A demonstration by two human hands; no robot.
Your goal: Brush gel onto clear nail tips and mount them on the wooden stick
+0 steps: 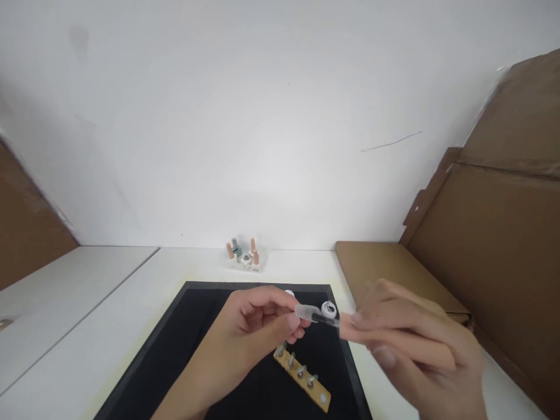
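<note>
A clear, frosted false nail tip (307,312) is pinched between thumb and fingers of my left hand (265,326). My right hand (411,344) grips the peach cap of a nail polish brush (352,328), its fingers slightly blurred. The brush's dark bristles touch or overlap the free end of the nail tip. Just behind the brush stands an uncapped white nail polish bottle (328,309), its opening facing up. Below my hands lies a wooden strip (301,376) carrying several small metal posts. A white round thing (289,293) is mostly hidden behind my left fingers.
A black mat (188,332) covers the middle of the white table (109,291). Near the wall, a clear tray (245,267) holds several polish bottles with peach and grey caps. Flat cardboard (385,268) lies at right, beside a tall cardboard panel (503,233).
</note>
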